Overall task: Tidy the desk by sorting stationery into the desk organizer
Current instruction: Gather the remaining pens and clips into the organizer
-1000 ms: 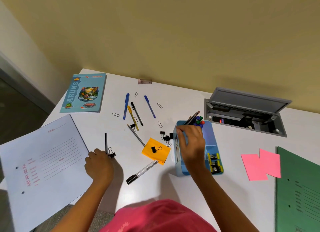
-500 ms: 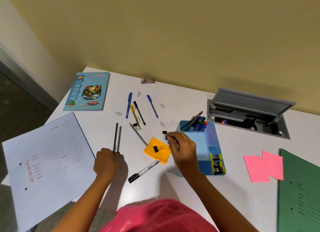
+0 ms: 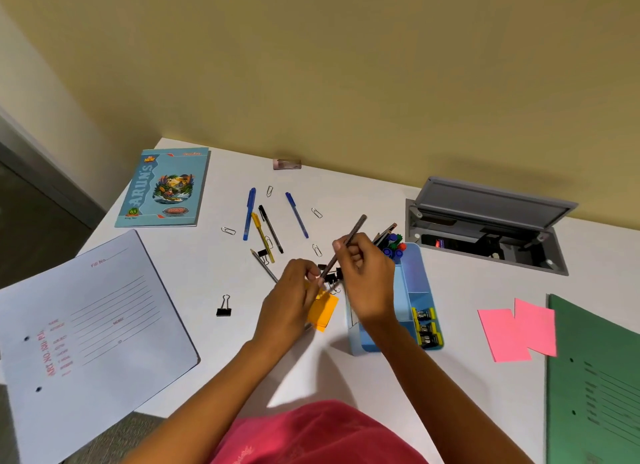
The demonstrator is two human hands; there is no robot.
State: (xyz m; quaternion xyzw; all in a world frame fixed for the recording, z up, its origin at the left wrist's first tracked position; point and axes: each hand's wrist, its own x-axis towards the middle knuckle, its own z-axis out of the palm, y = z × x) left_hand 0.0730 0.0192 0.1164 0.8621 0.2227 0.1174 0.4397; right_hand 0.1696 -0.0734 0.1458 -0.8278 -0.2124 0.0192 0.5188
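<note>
A dark pencil point(image 3: 350, 238) is held slanted above the desk by both hands. My left hand point(image 3: 294, 294) pinches its lower end, and my right hand point(image 3: 367, 273) grips it higher up. Its top end points toward the blue desk organizer point(image 3: 414, 287), which holds pens and markers at the back and yellow binder clips point(image 3: 426, 327) at the front. Several pens point(image 3: 249, 214) and paper clips point(image 3: 316, 213) lie loose behind the hands. A grey pencil point(image 3: 264, 265), small black binder clips point(image 3: 331, 277) and orange sticky notes point(image 3: 325, 311) lie under the hands. One black binder clip point(image 3: 224, 308) lies to the left.
A teal notebook point(image 3: 166, 186) lies at the back left and a white file folder point(image 3: 86, 325) hangs over the left edge. At the right lie pink notes point(image 3: 519, 328) and a green folder point(image 3: 595, 377). An open cable box point(image 3: 485, 228) sits behind the organizer, and a small pink object point(image 3: 286, 164) lies by the wall.
My left hand lifted the dark pencil from the desk and carried it right. My right hand left the binder clips by the organizer and took hold of the pencil.
</note>
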